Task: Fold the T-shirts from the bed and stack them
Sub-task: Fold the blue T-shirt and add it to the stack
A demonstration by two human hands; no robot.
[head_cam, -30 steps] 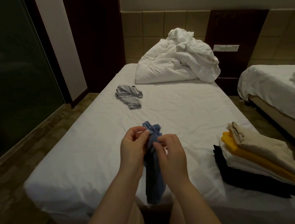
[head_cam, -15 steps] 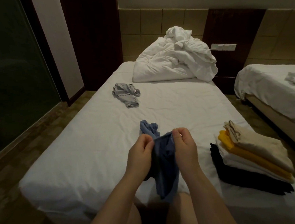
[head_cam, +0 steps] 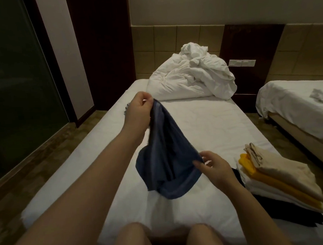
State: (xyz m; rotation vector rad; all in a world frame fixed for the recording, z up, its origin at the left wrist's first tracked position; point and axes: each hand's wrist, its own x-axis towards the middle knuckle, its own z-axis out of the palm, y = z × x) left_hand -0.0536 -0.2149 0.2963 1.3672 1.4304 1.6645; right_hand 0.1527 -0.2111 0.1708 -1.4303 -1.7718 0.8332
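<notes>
View from a head camera, looking down over a white bed [head_cam: 205, 122] in a dim room. A blue T-shirt [head_cam: 167, 160] hangs above the middle of the mattress, stretched on a slant between two bare hands. The left hand [head_cam: 139, 109], raised at 11 o'clock from the shirt, grips its upper end in curled fingers. The right hand [head_cam: 215, 166], lower at 3 o'clock, pinches the shirt's edge between thumb and fingers. The shirt's bottom fold sags toward the sheet.

At 4 o'clock, on the bed's near right corner, lies a stack of folded shirts [head_cam: 277, 182]: cream on top, then yellow, white and black. A crumpled white duvet [head_cam: 192, 77] is heaped at the head of the bed at 12 o'clock. A second bed [head_cam: 294, 102] stands at 2 o'clock. The person's bare knees [head_cam: 133, 240] show at 6 o'clock.
</notes>
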